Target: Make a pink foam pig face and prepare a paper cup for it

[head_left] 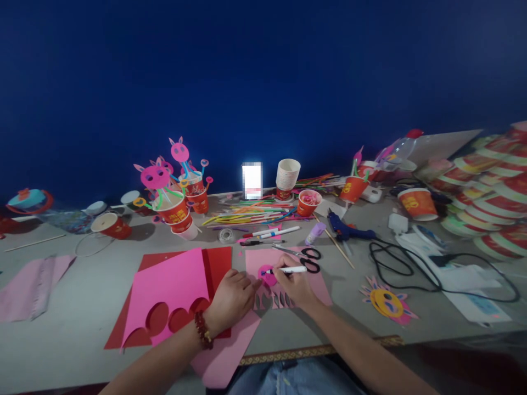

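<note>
A white marker [293,269] is pinched in my right hand [291,280], its tip on a small magenta paper disc [269,278] with a dark mark. The disc lies on a light pink sheet [317,282] with pieces cut out of its lower edge. My left hand [233,296] rests flat, palm down, its fingertips at the disc's left side. Under and beside that hand are a bright pink sheet [171,291] with round cut-outs and a red sheet [222,263]. Black-handled scissors [310,260] lie just beyond my right hand.
Behind lie coloured pipe cleaners [251,213], markers [272,232], a tape roll [226,236] and stacked cups [287,174]. Cups with pink paper figures [155,176] stand left. A glue gun [349,230], black cable [391,274], yellow paper face [387,303] and piled cups [502,197] are right.
</note>
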The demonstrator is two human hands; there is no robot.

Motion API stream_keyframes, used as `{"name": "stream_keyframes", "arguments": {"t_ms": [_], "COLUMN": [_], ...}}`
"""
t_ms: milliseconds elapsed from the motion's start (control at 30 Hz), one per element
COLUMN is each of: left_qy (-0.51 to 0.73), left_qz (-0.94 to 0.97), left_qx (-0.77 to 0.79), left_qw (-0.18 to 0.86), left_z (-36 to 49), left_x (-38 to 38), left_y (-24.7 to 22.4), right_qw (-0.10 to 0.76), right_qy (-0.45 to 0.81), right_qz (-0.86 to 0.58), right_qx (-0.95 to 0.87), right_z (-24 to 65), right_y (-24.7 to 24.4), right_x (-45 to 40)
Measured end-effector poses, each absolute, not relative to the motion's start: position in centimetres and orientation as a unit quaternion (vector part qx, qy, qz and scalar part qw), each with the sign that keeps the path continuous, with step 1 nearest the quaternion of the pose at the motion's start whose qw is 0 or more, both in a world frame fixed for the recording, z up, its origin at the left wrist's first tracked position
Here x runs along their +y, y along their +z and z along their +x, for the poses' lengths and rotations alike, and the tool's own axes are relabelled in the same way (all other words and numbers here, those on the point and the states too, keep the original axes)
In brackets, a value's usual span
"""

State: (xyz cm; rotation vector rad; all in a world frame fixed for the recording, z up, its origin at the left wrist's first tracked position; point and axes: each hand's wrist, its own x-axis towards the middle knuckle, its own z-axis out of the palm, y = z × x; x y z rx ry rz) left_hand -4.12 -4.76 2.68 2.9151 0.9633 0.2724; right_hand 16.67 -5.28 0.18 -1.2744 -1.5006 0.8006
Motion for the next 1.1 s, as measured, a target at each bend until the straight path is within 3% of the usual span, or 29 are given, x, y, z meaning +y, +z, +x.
{"name": "stream_keyframes", "arguments": {"t_ms": [733,1100], "left_qy": [0.082,0.082], "left_qz": [0.945,0.945], "left_qx": [0.313,0.316], "left_qw": [0.039,0.039], "left_z": [-4.13,-4.10], "left_x": [-4.69,-4.77], "left_y": [2.77,2.78], "right_qw": [0.432,0.449], "right_qy": [0.309,0.313], "right_qz": [-0.536,-0.529], "right_qx": [-0.656,-0.649], "right_z": [16.64,16.66], "right_y": [0.44,0.56], "right_x": [-5.31,-5.31]}}
